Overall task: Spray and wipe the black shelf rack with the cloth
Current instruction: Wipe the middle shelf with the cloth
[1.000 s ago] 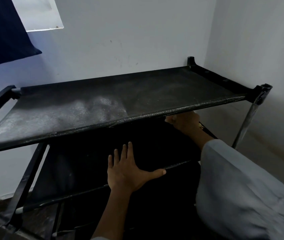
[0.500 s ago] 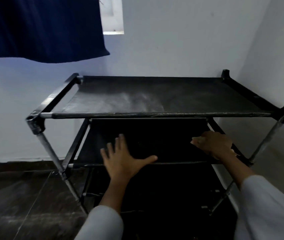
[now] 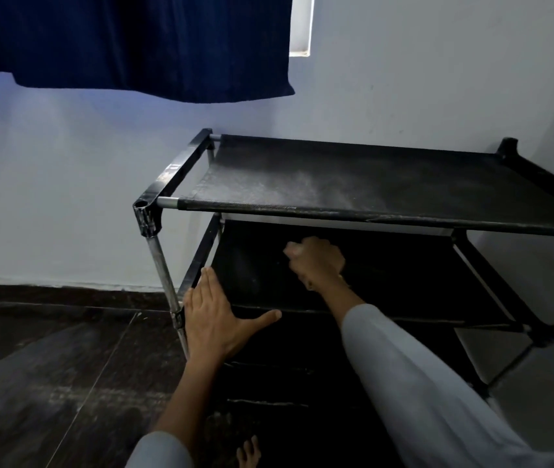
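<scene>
While the dark floor (image 3: pixel 49 359) and a navy curtain (image 3: pixel 127 42) occupy the left of the view, the black shelf rack (image 3: pixel 353 184) stands against the pale wall (image 3: pixel 66 197) toward the right, its top tier showing a dusty grey film. The left hand (image 3: pixel 216 319) lies flat on the front left corner of the second tier (image 3: pixel 404 282), fingers straight and together, thumb spread wide along the front rail, just beside the metal corner post (image 3: pixel 162 265). Further right, the right hand (image 3: pixel 316 261) is curled into a closed grip above the second tier, under the top tier; something pale shows at its fingertips, but whether this is the cloth cannot be determined. A bare foot (image 3: pixel 248 450) shows at the bottom edge.
</scene>
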The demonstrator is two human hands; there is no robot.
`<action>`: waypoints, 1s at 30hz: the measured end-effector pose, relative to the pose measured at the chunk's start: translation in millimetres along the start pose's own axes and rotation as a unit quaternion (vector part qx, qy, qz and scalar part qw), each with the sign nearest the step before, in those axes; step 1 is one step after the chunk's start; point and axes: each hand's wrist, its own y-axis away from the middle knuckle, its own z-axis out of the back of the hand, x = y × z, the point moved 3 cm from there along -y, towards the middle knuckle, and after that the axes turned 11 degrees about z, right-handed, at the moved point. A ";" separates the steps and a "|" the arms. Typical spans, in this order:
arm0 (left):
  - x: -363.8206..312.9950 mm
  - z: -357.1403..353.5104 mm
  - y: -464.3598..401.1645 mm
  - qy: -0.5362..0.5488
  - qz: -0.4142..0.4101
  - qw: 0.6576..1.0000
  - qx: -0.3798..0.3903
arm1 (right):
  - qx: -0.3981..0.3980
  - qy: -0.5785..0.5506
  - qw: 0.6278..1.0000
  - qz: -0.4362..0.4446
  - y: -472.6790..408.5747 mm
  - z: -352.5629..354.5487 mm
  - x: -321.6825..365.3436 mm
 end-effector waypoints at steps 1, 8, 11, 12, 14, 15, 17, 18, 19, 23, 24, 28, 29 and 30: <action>-1.0 0.0 0.6 0.003 0.002 1.000 -0.001 | 0.000 -0.002 0.999 0.036 -0.2 -9.6 20.4; -1.9 2.2 2.0 0.058 0.013 0.998 -0.001 | 0.097 0.057 0.931 0.346 26.6 -10.3 71.4; -4.5 6.0 3.7 0.050 0.020 0.998 0.011 | 0.139 0.097 0.908 0.383 31.5 2.3 47.5; -5.0 7.4 3.9 0.043 0.021 0.999 0.014 | 0.142 0.103 0.908 0.381 33.8 6.1 35.8; -5.3 9.9 4.7 0.033 0.021 0.999 0.018 | 0.135 0.117 0.911 0.371 39.1 15.7 0.9; -5.5 11.0 5.4 0.033 0.022 0.999 0.022 | 0.137 0.131 0.915 0.356 43.0 21.7 -21.7; -6.1 12.7 6.7 0.036 0.024 0.999 0.029 | 0.153 0.169 0.924 0.307 48.3 36.4 -80.3; -6.7 13.3 7.5 0.036 0.025 0.999 0.028 | 0.165 0.192 0.930 0.267 52.5 46.7 -112.7; -6.9 13.6 8.0 0.034 0.024 0.999 0.025 | 0.173 0.208 0.937 0.222 57.1 58.2 -145.0; -8.1 14.8 8.8 0.027 0.025 0.999 0.024 | 0.179 0.176 0.966 0.057 80.6 94.9 -230.2; -8.5 15.3 9.0 0.028 0.026 0.999 0.024 | 0.174 0.169 0.970 0.030 82.5 97.7 -237.8; -8.2 17.5 9.6 0.030 0.035 0.999 0.028 | 0.144 0.210 0.967 0.009 76.5 94.7 -236.1; -8.2 17.3 9.7 0.030 0.036 0.999 0.028 | 0.140 0.204 0.969 -0.001 76.1 93.7 -236.4; -8.5 17.3 9.5 0.030 0.037 0.998 0.028 | 0.136 0.191 0.972 -0.012 77.2 92.8 -237.7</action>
